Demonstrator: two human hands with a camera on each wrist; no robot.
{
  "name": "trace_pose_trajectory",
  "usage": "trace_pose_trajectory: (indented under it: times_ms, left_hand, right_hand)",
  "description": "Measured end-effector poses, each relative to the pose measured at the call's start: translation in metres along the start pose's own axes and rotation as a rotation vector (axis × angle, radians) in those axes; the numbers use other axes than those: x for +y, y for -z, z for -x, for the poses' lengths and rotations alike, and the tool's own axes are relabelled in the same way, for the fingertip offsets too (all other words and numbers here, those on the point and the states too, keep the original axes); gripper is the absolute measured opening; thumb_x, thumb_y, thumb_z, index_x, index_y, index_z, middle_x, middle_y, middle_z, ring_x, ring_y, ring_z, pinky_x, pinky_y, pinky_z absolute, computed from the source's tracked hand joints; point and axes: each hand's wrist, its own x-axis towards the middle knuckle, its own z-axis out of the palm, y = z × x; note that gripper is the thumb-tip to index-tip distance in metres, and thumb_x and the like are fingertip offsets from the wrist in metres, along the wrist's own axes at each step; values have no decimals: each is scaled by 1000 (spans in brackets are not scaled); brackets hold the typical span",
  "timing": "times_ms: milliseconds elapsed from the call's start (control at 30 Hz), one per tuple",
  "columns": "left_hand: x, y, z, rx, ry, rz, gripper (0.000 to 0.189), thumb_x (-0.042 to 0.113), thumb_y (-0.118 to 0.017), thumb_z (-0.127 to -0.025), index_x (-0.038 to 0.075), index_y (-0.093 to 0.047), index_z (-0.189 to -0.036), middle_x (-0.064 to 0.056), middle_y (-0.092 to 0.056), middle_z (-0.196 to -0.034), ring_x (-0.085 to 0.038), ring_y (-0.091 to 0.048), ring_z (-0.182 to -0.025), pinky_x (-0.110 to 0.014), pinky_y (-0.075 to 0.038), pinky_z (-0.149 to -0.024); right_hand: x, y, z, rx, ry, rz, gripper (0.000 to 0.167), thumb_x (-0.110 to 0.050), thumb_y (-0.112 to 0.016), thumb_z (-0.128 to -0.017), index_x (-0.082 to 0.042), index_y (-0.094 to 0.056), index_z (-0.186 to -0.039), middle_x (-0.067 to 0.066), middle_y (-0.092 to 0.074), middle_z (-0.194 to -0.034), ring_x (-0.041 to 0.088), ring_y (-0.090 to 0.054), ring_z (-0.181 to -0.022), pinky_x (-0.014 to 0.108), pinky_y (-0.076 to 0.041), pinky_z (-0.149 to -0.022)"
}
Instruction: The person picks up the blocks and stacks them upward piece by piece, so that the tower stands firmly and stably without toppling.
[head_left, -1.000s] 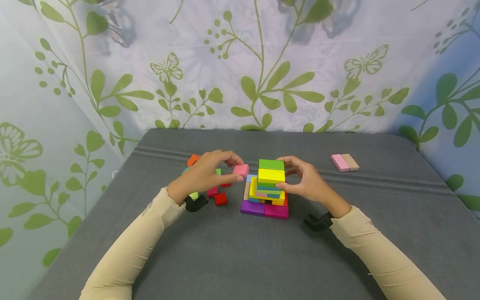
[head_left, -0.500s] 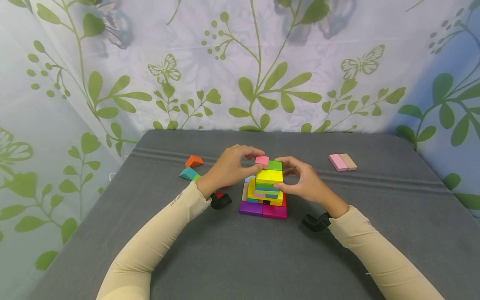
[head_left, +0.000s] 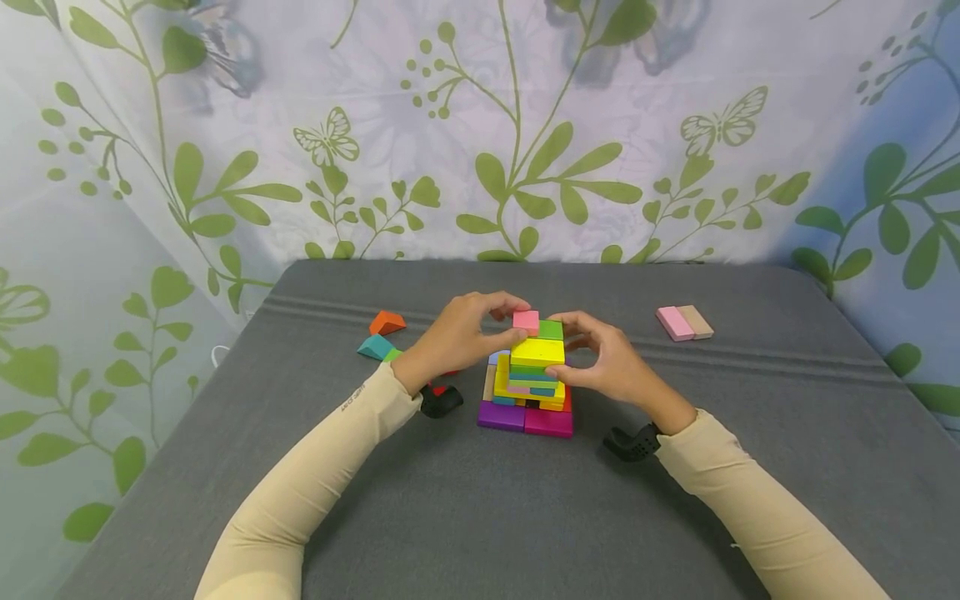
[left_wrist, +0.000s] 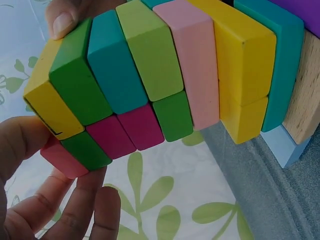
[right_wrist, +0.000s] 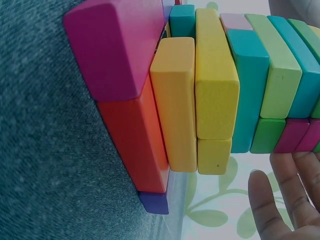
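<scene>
A tower of coloured wooden blocks (head_left: 537,352) stands on the table, wide at the base and narrower above. At its top left lies a small pink block (head_left: 526,322), pinched between the thumb and fingers of my left hand (head_left: 467,331). The left wrist view shows this pink block (left_wrist: 64,159) beside a green one, in line with the yellow block. My right hand (head_left: 613,360) holds the tower's upper right side, thumb at the front and fingers behind. In the right wrist view, fingers (right_wrist: 295,185) lie near the upper layers.
Left of the tower, an orange block (head_left: 387,322) and a teal wedge (head_left: 375,347) lie with other blocks partly hidden by the left arm. A light pink block (head_left: 676,323) and a plain wooden block (head_left: 696,321) lie together at the right. A patterned curtain (head_left: 420,125) hangs behind the grey table (head_left: 480,517).
My left hand has moved right, bringing the pink block from beside the tower onto its top left, then shifted it slightly. The right hand has stayed at the tower.
</scene>
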Motion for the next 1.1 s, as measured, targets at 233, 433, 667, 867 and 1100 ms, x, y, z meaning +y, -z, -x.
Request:
trace_pose_trajectory:
  times_ms: [233,433,667,867,1100]
  left_hand:
    - [-1,1,0,-18,7,-3,48,25,-78,-103,6,-67,-145,-9,-72,-136,-30,-64,-118,-49,-52,-104]
    - [-5,13,8,20,15,22,53,29,-73,-105,10,-60,-153,-8,-70,-139,-27,-61,-123,-50,-50,-106]
    - [-24,30,32,37,25,105,39,20,-67,-109,6,-65,-145,-8,-72,-135,-26,-63,-120,-57,-49,-102]
    - [-49,35,56,-145,97,46,23,15,-73,-105,6,-75,-126,0,-76,-120,-17,-66,-105,-47,-54,-94]
    - [-65,34,75,-304,184,-111,28,24,-90,-88,7,-78,-108,5,-69,-89,-11,-61,-82,-31,-54,-77]
  right_hand:
    - [0,0,0,2,1,-10,56,0,-82,-86,8,-60,-137,20,-69,-124,33,-65,-110,65,-55,-98]
    - [-1,-1,0,1,-5,-15,56,0,-82,-87,8,-60,-138,20,-69,-125,31,-65,-110,64,-55,-98]
    - [0,0,0,-1,-14,-12,56,1,-82,-87,7,-60,-139,19,-69,-124,33,-64,-111,62,-55,-100]
    - [1,0,1,0,-12,-9,56,0,-82,-87,6,-60,-139,18,-69,-124,34,-64,-110,62,-56,-100]
    - [1,-1,0,3,-7,-5,56,1,-82,-87,6,-60,-138,18,-69,-123,32,-65,-109,60,-57,-99]
